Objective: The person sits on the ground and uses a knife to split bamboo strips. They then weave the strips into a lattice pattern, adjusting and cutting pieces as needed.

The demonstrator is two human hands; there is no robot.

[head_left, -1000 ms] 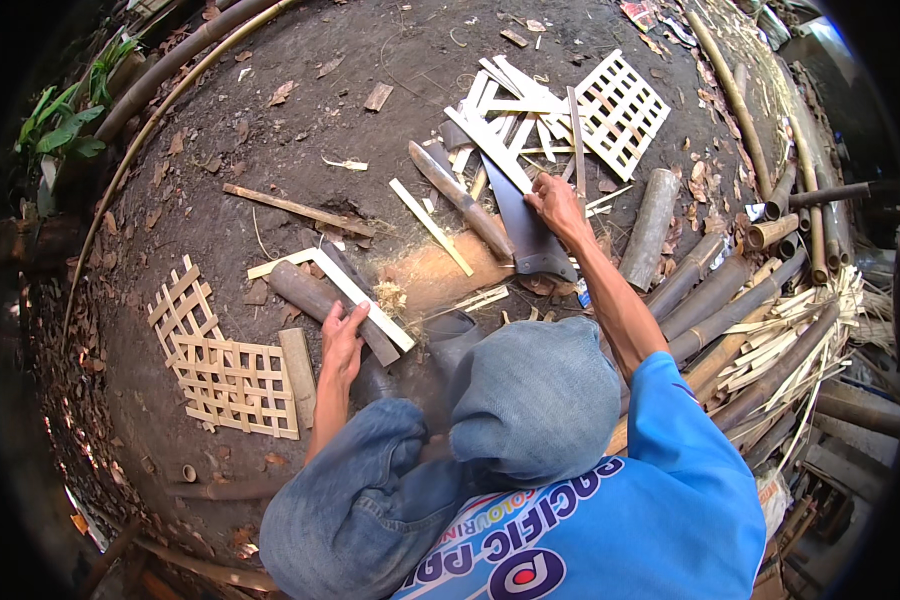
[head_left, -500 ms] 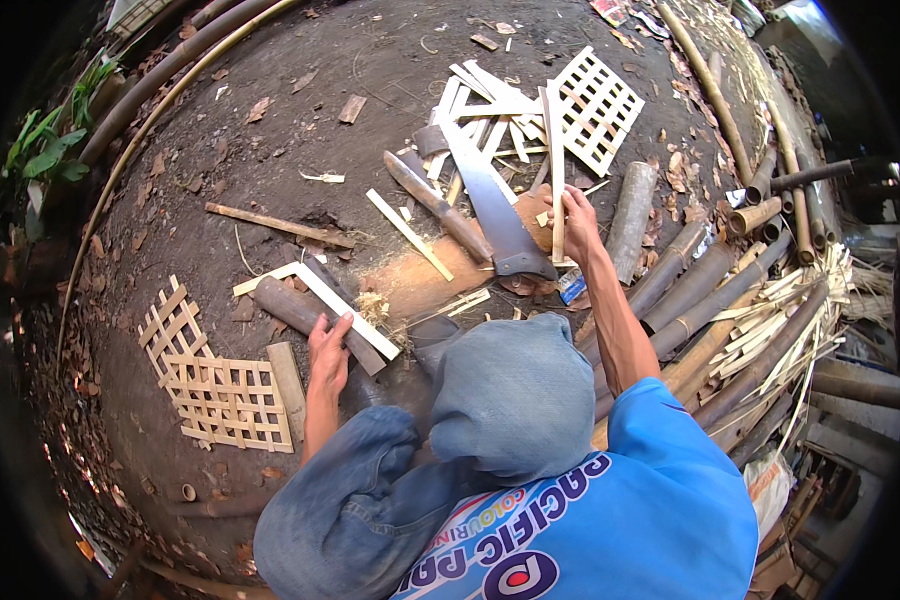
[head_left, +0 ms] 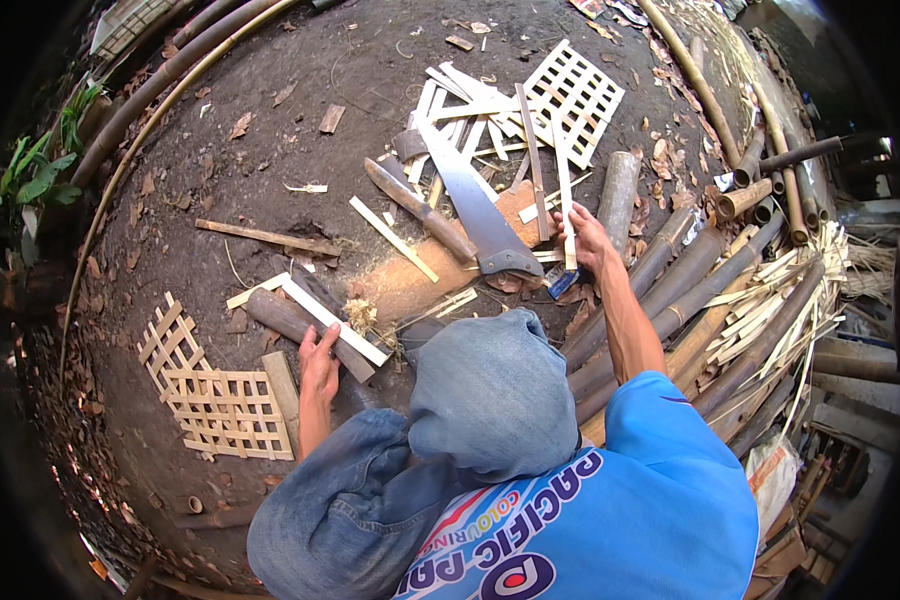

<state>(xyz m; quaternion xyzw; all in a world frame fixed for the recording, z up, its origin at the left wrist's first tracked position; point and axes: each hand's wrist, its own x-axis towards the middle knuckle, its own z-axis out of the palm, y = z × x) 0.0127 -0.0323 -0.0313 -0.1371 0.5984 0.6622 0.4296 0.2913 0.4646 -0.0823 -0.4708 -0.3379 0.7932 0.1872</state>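
Bamboo slat pinched in right hand | left hand grip spread on log | saw beside slat

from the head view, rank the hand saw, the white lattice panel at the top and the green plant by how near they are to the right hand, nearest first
Measured from the right hand:
1. Hand saw, just to the hand's left, its handle close by.
2. White lattice panel, straight up from the hand, at the top of the picture.
3. Green plant, far across at the left edge.
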